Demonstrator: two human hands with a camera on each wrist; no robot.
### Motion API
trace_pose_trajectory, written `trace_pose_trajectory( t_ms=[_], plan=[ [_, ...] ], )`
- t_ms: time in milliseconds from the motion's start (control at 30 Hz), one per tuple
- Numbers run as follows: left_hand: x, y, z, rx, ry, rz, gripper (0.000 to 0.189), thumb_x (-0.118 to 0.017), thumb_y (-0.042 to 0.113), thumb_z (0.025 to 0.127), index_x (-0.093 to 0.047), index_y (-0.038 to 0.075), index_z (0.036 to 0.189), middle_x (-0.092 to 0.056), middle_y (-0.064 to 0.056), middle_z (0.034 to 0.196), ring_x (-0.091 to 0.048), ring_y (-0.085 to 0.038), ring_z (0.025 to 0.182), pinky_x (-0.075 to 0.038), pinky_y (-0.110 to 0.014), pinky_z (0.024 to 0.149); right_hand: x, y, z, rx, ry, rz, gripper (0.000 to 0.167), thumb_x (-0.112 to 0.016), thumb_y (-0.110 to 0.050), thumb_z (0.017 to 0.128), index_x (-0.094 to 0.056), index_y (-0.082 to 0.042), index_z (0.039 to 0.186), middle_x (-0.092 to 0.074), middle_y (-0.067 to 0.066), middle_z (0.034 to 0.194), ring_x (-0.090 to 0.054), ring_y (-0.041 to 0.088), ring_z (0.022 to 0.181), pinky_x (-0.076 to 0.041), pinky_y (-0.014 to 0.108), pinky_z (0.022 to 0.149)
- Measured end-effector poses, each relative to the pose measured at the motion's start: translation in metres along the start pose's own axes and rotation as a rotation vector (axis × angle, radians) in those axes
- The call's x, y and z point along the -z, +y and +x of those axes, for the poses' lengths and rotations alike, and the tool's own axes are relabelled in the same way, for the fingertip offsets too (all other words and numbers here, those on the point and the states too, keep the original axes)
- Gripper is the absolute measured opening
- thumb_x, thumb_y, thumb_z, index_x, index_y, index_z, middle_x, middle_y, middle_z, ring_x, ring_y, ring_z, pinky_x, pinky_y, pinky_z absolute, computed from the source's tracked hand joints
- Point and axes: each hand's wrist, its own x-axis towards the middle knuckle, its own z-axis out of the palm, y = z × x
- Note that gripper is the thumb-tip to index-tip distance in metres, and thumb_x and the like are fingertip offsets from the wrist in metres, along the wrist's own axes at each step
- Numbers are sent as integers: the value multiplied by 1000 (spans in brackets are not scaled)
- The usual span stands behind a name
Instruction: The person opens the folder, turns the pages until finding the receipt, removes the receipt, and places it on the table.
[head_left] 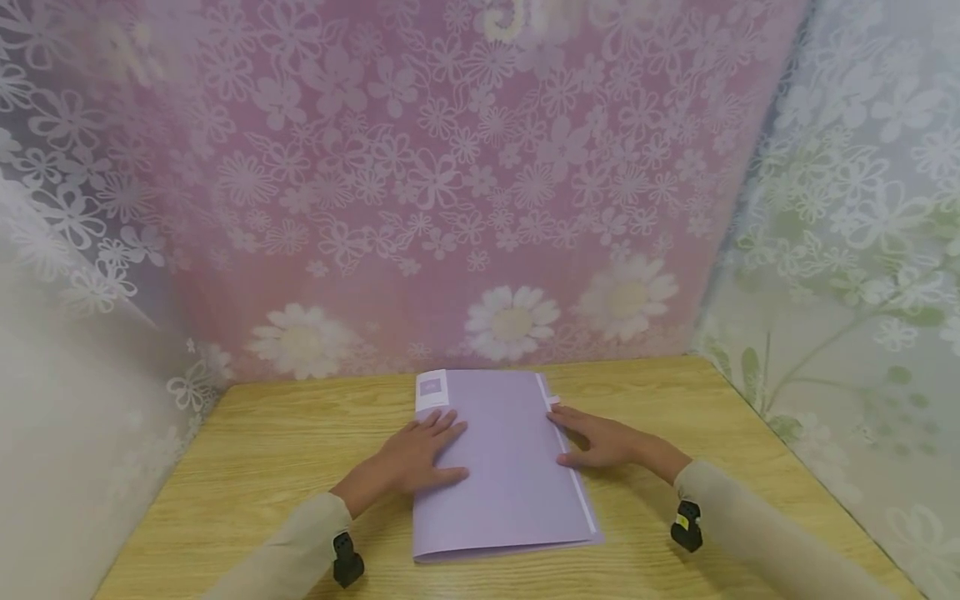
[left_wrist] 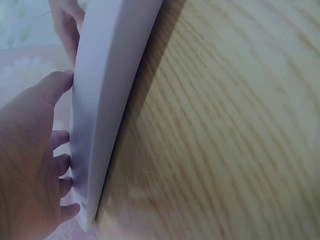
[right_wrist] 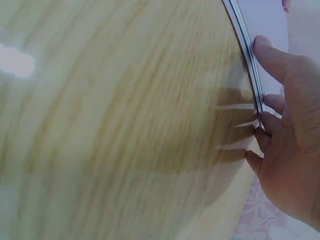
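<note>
A light purple document folder (head_left: 510, 467) lies closed on the wooden table, with a white label (head_left: 432, 388) at its far left corner and a white strip down its right side. My left hand (head_left: 416, 457) rests on the left part of the cover, fingers spread. In the left wrist view the folder's thick rounded spine (left_wrist: 110, 100) shows beside that hand. At the right edge is my right hand (head_left: 603, 440), thumb on the cover and fingers extended along the edge. Layered edges (right_wrist: 245, 55) of the folder appear under its fingertips in the right wrist view.
Wood-grained tabletop (head_left: 300, 433) surrounds the folder. A pink floral backdrop (head_left: 450, 208) stands behind the table, and a pale floral curtain (head_left: 862, 292) hangs at the right. A small white tab (head_left: 553, 400) sticks out from the folder's right edge.
</note>
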Motion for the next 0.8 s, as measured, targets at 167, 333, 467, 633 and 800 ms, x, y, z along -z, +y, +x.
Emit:
trace_pose_trajectory(
  t_ms=[167, 333, 467, 633, 800],
  plan=[
    [0, 2, -5, -7, -22, -11, 80, -48, 63, 100, -30, 16, 162, -22, -11, 170, -19, -37, 158, -22, -59, 125, 3, 2, -1, 43, -28, -50, 85, -66, -48, 96, -33, 0, 158, -29, 24, 165, -29, 45, 151, -34, 63, 117],
    [-5, 13, -16, -33, -61, -4, 81, -47, 63, 101, -27, 15, 163, -18, -12, 171, -16, -37, 158, -22, -57, 126, 3, 3, -2, 61, -51, -73, 87, -69, -48, 95, -34, 1, 157, -31, 25, 164, -31, 46, 151, -35, 62, 116],
    [-11, 25, -25, -77, -73, 48, 86, -46, 67, 99, -26, 13, 163, -16, -14, 171, -16, -35, 158, -23, -54, 126, 6, 0, -2, 61, -64, -72, 89, -70, -48, 93, -34, 1, 157, -31, 25, 164, -31, 47, 150, -35, 63, 116],
    [-15, 45, -32, -142, -83, 108, 100, -47, 76, 93, -24, 7, 163, -17, -15, 171, -17, -32, 158, -23, -51, 127, 9, 2, 0, 76, -64, -85, 89, -72, -46, 93, -34, 4, 156, -30, 28, 162, -31, 50, 148, -34, 64, 116],
    [-15, 59, -34, -159, -101, 137, 115, -51, 85, 84, -22, 6, 163, -16, -12, 171, -16, -29, 159, -19, -47, 129, 9, 6, 5, 102, -44, -108, 87, -71, -45, 93, -35, 4, 156, -33, 27, 162, -33, 51, 147, -35, 64, 116]
  ],
)
